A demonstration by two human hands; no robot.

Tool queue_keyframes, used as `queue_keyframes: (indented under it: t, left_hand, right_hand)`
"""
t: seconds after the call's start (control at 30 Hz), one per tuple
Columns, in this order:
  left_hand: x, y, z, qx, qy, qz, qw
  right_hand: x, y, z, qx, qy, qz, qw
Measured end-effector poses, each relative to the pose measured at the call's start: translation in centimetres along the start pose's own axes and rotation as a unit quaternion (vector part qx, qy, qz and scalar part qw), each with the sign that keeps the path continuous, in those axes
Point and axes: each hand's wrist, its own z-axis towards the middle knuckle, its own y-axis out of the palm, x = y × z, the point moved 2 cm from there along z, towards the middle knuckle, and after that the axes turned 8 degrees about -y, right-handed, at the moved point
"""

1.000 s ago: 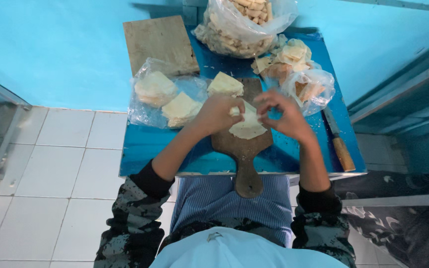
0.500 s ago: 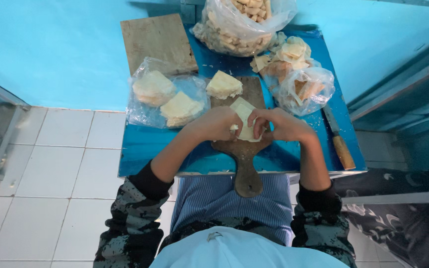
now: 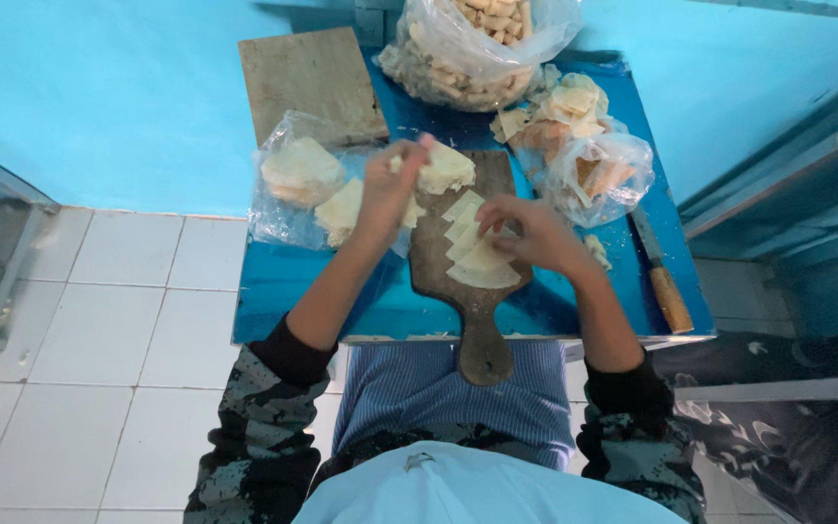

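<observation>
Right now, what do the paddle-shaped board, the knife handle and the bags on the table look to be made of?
The paddle board looks like wood, worn and unvarnished: brown, matte, with visible grain. The knife handle seems wooden too, light brown, though it is too small to be sure. The bags appear to be thin clear plastic, crinkled and glossy with contents showing through. The table top looks smooth, blue and shiny, possibly painted or laminated.

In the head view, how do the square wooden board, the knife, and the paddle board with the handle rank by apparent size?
Largest to smallest:
1. paddle board, though hands and dough cover part of it
2. square board, close to it in size
3. knife
</observation>
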Motion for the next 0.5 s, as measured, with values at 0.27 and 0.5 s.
queue_keyframes:
  t: [0.27, 0.5]
  left_hand:
    - [-3.2, -1.1, 1.9, 0.016, -0.222, -0.367, 0.903]
    - [-6.3, 0.0, 2.4, -0.039, -0.174, -0.315, 0.932]
  right_hand:
    - [-0.3, 0.9, 0.5, -0.002, -0.026, -0.003, 1.000]
    - [-1.1, 0.7, 0.4, 0.188, -0.080, -0.094, 0.974]
